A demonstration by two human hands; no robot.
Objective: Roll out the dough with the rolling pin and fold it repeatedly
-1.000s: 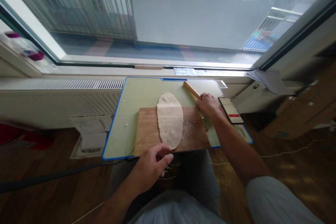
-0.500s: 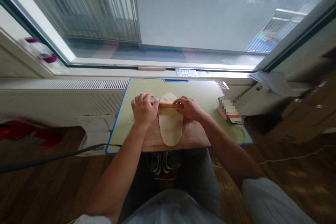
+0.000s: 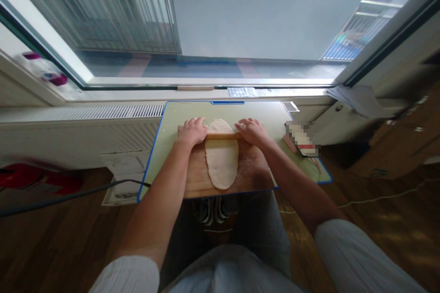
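A wooden rolling pin (image 3: 222,136) lies crosswise over a long oval of pale dough (image 3: 222,165). My left hand (image 3: 192,131) is closed round the pin's left end, and my right hand (image 3: 252,131) grips its right end. The dough's far end shows beyond the pin, while its longer part stretches towards me. Underneath is a brown wooden board (image 3: 254,169) with a dusting of flour to the right of the dough. That board rests on a larger pale green cutting board (image 3: 271,112) with a blue rim.
On the green board's right side lies a pixelated flat object (image 3: 302,139). A radiator (image 3: 137,111) and a window sill (image 3: 151,94) run behind the board. A dark strap or cable (image 3: 85,197) reaches the board's left edge. A red object (image 3: 37,178) stands on the floor at left.
Both hands have shifted their hold outward towards the pin's ends, so more of its middle shows. The pin remains across the upper part of the dough. The camera view has shifted slightly.
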